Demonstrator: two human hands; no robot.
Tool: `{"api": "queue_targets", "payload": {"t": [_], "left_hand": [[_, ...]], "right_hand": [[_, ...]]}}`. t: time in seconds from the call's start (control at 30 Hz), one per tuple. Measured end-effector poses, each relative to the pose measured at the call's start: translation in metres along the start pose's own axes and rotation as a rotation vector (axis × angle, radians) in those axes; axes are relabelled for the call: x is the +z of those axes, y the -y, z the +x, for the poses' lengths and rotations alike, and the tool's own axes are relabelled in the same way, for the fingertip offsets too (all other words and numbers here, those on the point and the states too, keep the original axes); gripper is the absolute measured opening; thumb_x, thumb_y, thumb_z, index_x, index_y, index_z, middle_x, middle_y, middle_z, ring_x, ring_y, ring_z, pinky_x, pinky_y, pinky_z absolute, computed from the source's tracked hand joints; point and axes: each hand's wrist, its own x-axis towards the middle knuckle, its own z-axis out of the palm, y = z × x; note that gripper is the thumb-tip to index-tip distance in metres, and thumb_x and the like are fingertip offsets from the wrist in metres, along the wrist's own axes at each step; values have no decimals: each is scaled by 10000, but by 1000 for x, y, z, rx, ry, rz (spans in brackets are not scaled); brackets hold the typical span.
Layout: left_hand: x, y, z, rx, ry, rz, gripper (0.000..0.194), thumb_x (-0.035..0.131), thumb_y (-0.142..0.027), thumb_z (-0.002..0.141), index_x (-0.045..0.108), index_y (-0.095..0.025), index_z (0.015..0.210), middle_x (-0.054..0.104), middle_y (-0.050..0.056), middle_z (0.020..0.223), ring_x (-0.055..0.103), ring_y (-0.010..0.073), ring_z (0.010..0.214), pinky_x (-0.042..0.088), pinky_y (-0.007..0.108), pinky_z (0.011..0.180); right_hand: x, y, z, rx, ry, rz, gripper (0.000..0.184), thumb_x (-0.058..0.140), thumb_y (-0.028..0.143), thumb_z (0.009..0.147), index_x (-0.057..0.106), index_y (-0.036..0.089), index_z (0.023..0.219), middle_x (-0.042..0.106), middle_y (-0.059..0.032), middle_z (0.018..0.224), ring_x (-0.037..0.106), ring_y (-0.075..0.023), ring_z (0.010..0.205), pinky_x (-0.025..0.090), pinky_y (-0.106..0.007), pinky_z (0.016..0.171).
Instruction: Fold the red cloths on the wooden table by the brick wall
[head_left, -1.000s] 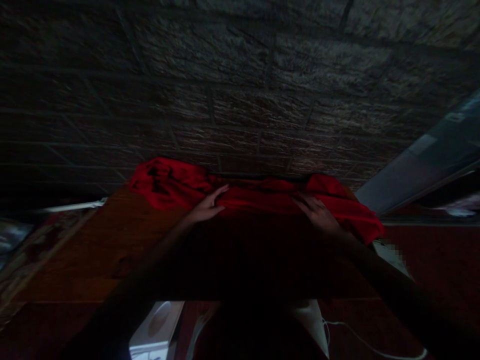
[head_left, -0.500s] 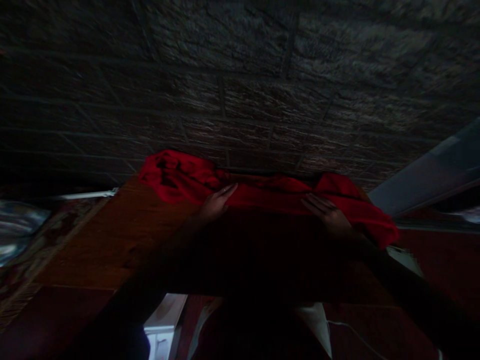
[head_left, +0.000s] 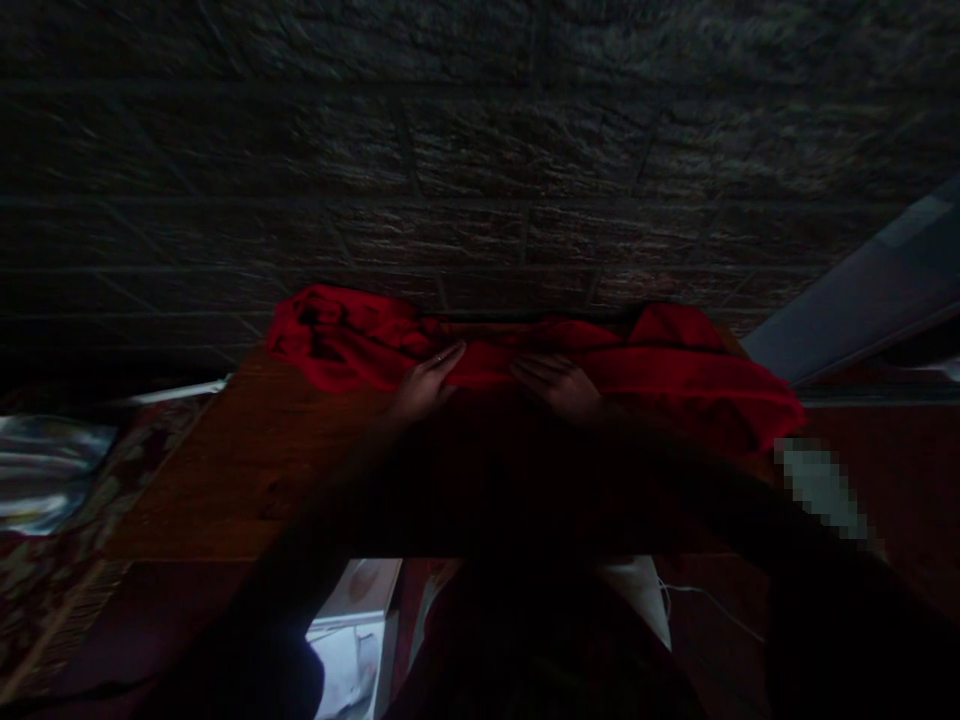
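A long piece of red cloth lies folded and bunched along the far side of a wooden table. Its left end is crumpled into a heap, and the right end spreads toward the table's right edge. My left hand rests on the near edge of the cloth, left of centre, with fingers stretched out. To its right, my right hand lies flat on the cloth, fingers extended and pointing left. Neither hand grips the cloth. Deep shadow hides the table's middle and most of my forearms.
A stone-block wall rises directly behind the table. At the right stands a pale slanting panel. A shiny plastic-looking bundle lies on a patterned rug at the left. Below the table's front edge is a white box.
My right hand has slid left along the cloth, closer to my left hand. The left hand stays at about the same spot on the cloth. The view has shifted slightly.
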Motion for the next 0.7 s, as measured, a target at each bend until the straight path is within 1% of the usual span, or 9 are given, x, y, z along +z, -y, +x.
{"api": "queue_targets", "payload": {"t": [0.07,0.17,0.23,0.3,0.4,0.5,0.6,0.7], "left_hand": [[3,-2,1,-64,20,37,699,471,-189,882,266,-136,1549,366,103,1566,390,244,1418,313,387,1191],[7,-4,3,-176,52,82,776,483,-131,842,202,-124,1565,460,129,1502,487,271,1343,379,402,1142],[9,-6,4,-250,57,98,782,490,-120,833,214,-137,1564,518,129,1456,553,278,1276,419,405,1101],[11,-7,5,-290,34,91,740,481,-116,835,283,-151,1547,538,118,1439,575,275,1250,428,406,1089],[14,-7,5,-288,-44,36,644,471,-104,823,454,-166,1464,578,90,1402,593,262,1227,430,392,1084],[15,-10,6,-254,-144,-74,522,474,-118,825,602,-184,1326,676,61,1274,659,232,1115,484,342,1011],[15,-12,6,-232,-221,-175,413,483,-145,836,681,-169,1198,734,60,1144,693,217,1016,517,314,941],[14,-8,5,-200,-246,-286,384,533,-170,818,688,-140,1168,738,89,1122,693,230,1017,519,327,933]], "right_hand": [[3,1,4,-10,-16,-3,388,416,172,1000,581,145,1350,608,-118,1356,537,-251,1278,432,-445,1048],[-2,3,1,-21,-66,-10,406,360,151,1013,574,149,1358,593,-108,1376,519,-227,1304,417,-425,1066],[-3,5,-2,-50,-68,-14,413,351,147,1016,567,171,1366,578,-85,1397,497,-208,1328,405,-403,1081],[-1,7,-3,-60,-59,-27,403,377,154,1011,571,186,1363,579,-72,1398,490,-211,1333,413,-399,1073],[10,11,7,-35,-111,-55,372,449,218,1001,588,190,1345,592,-81,1382,500,-237,1315,426,-419,1055],[19,17,28,-101,-159,-60,335,509,226,979,629,216,1291,615,-72,1355,515,-237,1279,438,-419,1033],[22,23,46,-189,-154,-61,313,545,162,949,665,227,1231,656,-70,1274,544,-230,1187,469,-394,968],[22,27,56,-205,-188,-89,284,538,159,951,683,216,1188,693,-70,1127,564,-217,1048,482,-362,891]]}}
